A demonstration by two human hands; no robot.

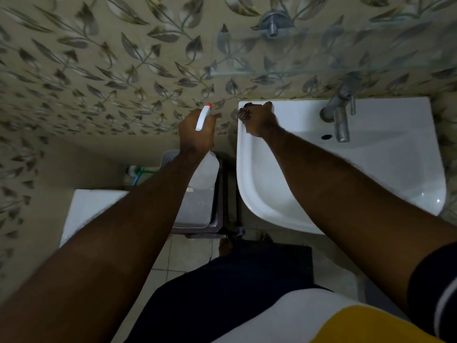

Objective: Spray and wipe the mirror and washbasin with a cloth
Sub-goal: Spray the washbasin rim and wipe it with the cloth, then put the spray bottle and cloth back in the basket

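**Desk:** What does the frame show?

**Photographer:** A person leans over a white washbasin [371, 169], both bare arms out. The left hand [196, 131] is curled tight round the neck of a spray bottle [203, 117], held off the basin's left side; the red-tipped nozzle sticks up just past the knuckles, facing the leaf-patterned wall tiles [99, 70]. The right hand [259, 120] presses down on the basin's back-left corner, fingers [244, 114] bent and closed over something dark at their tips, probably the cloth [247, 105], though very little of it shows.

**Desk:** And the mirror?

**Photographer:** Not in shot. Only a glass shelf [346, 60], above the fingers and to their right, and the metal tap [341, 120], further right on the basin's back ledge.

**Desk:** Any risk worth a line?

**Photographer:** My judgement: the nozzle faces the tiles, so a squeeze now would likely wet the wall instead of the porcelain. A sweep right along the ledge could also knock the knuckles on the tap. The bottle hangs over a white bin [197, 194], so a slipped grip would drop it there.
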